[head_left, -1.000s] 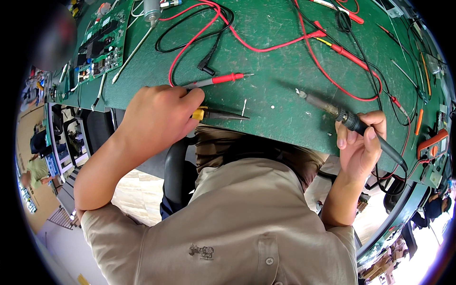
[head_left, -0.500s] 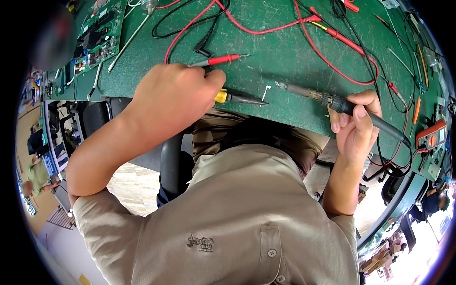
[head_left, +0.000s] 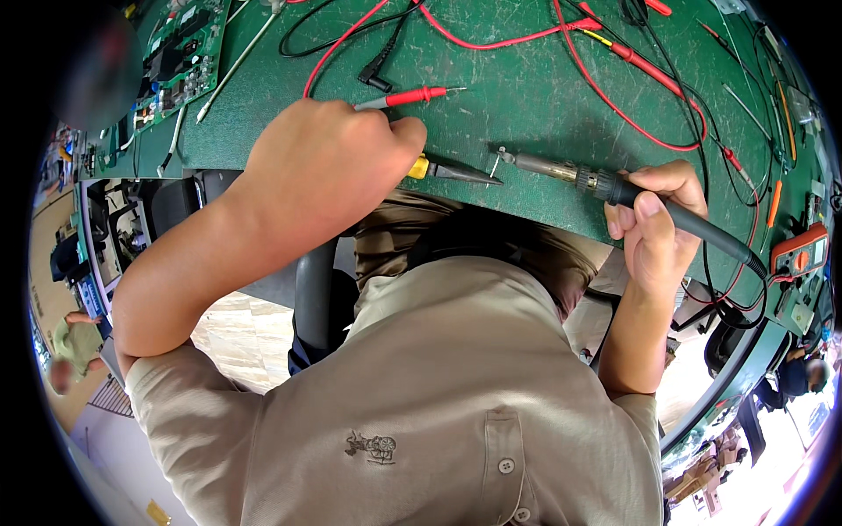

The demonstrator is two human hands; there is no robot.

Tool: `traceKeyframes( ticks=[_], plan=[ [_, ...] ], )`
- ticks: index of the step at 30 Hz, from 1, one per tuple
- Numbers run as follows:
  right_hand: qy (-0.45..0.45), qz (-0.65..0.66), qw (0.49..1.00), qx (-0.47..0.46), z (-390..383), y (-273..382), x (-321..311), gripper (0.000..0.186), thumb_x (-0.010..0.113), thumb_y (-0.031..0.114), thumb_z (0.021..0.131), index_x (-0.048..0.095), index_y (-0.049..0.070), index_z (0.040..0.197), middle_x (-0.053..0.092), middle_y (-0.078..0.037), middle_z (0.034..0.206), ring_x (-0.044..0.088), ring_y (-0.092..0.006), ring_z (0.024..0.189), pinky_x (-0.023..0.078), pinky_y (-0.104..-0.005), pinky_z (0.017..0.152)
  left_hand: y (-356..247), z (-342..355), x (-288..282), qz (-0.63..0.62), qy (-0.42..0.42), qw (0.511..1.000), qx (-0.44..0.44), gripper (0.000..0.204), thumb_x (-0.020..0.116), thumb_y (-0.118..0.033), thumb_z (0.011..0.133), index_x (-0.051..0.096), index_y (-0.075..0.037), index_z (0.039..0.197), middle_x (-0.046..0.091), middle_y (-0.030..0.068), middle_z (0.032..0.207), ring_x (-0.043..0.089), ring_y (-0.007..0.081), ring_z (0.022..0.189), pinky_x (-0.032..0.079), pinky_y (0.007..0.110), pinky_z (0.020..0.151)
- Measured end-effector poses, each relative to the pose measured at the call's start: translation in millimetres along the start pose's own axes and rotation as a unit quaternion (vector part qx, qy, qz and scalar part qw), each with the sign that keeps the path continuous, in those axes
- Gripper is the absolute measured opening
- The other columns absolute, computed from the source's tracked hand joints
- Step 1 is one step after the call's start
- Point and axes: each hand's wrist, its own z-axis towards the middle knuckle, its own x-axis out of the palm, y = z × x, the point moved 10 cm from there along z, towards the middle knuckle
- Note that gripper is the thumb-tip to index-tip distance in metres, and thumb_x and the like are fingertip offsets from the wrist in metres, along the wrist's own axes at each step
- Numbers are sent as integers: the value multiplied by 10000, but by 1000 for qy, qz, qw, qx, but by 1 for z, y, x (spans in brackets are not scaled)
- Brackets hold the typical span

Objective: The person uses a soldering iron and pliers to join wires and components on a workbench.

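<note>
iron tip: closed in since 1.0 s ago, when it stood well apart from the pin; the tip of the soldering iron [head_left: 605, 183] now overlaps the head of the thin pale pin [head_left: 493, 168]. true contact too small to confirm.
pin: crosswise at the nose of the needle-nose pliers [head_left: 465, 174], over the near edge of the green counter [head_left: 526, 96].
pliers: shifted rightward toward the iron over the same interval.
meaning: judged as heat or solder being brought to the pin; the 2 tools now work at 1 spot.
left grip: left hand [head_left: 338, 153] clenched around the yellow pliers handles, fingers mostly hidden.
right grip: right hand [head_left: 660, 219] grasping the black iron handle, pen-like.
probe: red and grey test probe [head_left: 417, 96] lies beyond the left hand; black angled plug [head_left: 375, 74] just past it.
board: populated green circuit board [head_left: 180, 53], far left.
meter: orange multimeter [head_left: 800, 254], right edge, leads attached.
room: pale tiled floor [head_left: 241, 337] below; 1 co-worker in a light green shirt [head_left: 74, 342] at left; black chair armrest [head_left: 313, 289] beside the wearer.
</note>
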Motion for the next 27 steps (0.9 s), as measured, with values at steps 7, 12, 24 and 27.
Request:
traceKeyframes(
  ticks=[7,12,24,27],
  plan=[
    [2,-9,1000,-8,-2,1,2,122,610,22,857,542,-36,940,547,-66,631,500,-106,490,390,-236,458,-4,1,-11,-1,-65,998,18,171,700,-121,699,559,-58,771,593,73,591,650,242,552,497,339,461],
    [-2,-25,999,-21,-3,3,1,120,604,14,856,543,-37,945,560,-74,658,508,-101,509,398,-234,469,-2,2,-4,0,-1,1000,-4,289,776,-157,677,568,-67,856,609,58,685,659,249,638,510,347,521],
    [13,-122,989,-84,-8,18,-1,209,704,49,797,597,-40,953,639,-120,828,556,-104,643,446,-224,572,-5,1,-8,16,-7,1000,7,259,752,-143,685,562,-60,840,612,61,666,664,238,619,511,333,514],
    [18,-150,983,-109,-8,32,1,220,727,65,785,615,-46,938,650,-133,863,570,-117,686,457,-232,613,-9,-3,-26,44,-20,999,14,215,716,-113,669,562,-56,808,608,59,636,664,228,597,504,330,488]
  ],
)
